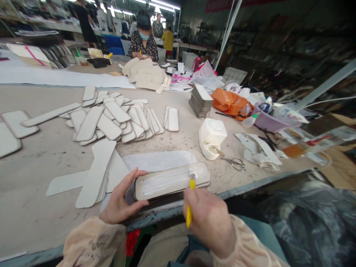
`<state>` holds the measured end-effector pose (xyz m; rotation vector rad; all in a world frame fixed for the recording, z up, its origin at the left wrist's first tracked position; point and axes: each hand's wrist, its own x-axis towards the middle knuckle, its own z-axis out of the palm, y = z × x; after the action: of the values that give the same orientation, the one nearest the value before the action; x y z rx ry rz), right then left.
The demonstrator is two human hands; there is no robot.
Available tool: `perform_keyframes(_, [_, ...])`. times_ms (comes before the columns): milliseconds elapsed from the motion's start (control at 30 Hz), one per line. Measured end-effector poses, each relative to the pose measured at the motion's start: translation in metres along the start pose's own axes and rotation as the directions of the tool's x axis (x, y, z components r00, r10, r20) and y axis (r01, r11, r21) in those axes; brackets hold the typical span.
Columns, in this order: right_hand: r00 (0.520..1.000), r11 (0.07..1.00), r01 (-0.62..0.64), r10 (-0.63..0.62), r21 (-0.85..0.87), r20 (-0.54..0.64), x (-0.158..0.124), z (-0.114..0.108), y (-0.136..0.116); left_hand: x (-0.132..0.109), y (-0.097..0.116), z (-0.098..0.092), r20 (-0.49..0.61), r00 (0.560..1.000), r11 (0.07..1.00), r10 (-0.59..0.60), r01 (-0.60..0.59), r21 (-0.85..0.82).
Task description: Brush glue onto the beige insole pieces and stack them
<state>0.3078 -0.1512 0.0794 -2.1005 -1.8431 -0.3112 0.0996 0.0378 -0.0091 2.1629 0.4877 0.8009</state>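
My right hand [207, 213] grips a yellow-handled brush [189, 207]. Its tip rests in a blob of white paste [194, 172] near the right end of a long, round-cornered panel [164, 182]. White streaks run along the panel's face, and at least one similar panel lies under it. My left hand [122, 200] steadies the panel's left end, with the thumb at the near edge and the fingers at the far edge. Beyond the panel lies a strip of white paper [158, 159]. Pale flat strips [96, 178] are fanned out left of my left hand.
Several pale panels [111, 115] lie heaped further back. A cut white jug [213, 135] holding a stick stands right, beside scissors [236, 164] and scraps [257, 148]. Behind are a panel stack [200, 102], an orange bag [230, 102] and a purple basin [267, 120]. A person [143, 42] sits opposite.
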Motion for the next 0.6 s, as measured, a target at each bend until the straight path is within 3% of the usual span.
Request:
perform_keyframes(67, [0.995,0.991,0.081,-0.087,0.106,0.051,0.003,0.005,-0.021,0.0,-0.001,0.0,-0.006,1.0,1.0,-0.013,0.013,-0.006])
perform_keyframes(167, [0.992,0.911,0.121,-0.121,0.395,-0.025,0.006,0.005,-0.041,-0.001,-0.001,0.001,-0.011,1.0,1.0,-0.026,0.026,-0.014])
perform_keyframes(233, [0.999,0.79,0.049,-0.031,0.612,-0.04,0.008,0.004,-0.039,-0.002,-0.001,0.0,-0.009,1.0,1.0,-0.021,0.021,-0.007])
perform_keyframes(300, [0.993,0.634,-0.104,0.109,0.766,0.044,0.007,0.004,-0.025,-0.002,0.0,0.0,-0.01,1.0,1.0,-0.019,0.019,0.02])
perform_keyframes(400, [0.905,0.439,-0.361,0.377,0.823,0.196,-0.001,0.004,0.018,-0.001,0.001,-0.001,-0.02,1.0,0.998,-0.017,0.018,0.063])
perform_keyframes(433, [0.857,0.408,-0.403,0.483,0.819,0.181,-0.005,0.004,0.035,-0.001,0.002,-0.001,-0.021,1.0,0.998,-0.009,0.011,0.064])
perform_keyframes(533, [0.733,0.418,-0.502,0.67,0.757,0.117,-0.016,-0.002,0.076,0.002,0.002,0.001,-0.025,0.999,0.999,0.021,-0.02,0.051])
perform_keyframes(600, [0.696,0.438,-0.496,0.717,0.75,0.042,-0.021,-0.008,0.088,0.002,0.002,0.002,-0.03,0.999,0.998,0.032,-0.03,0.046])
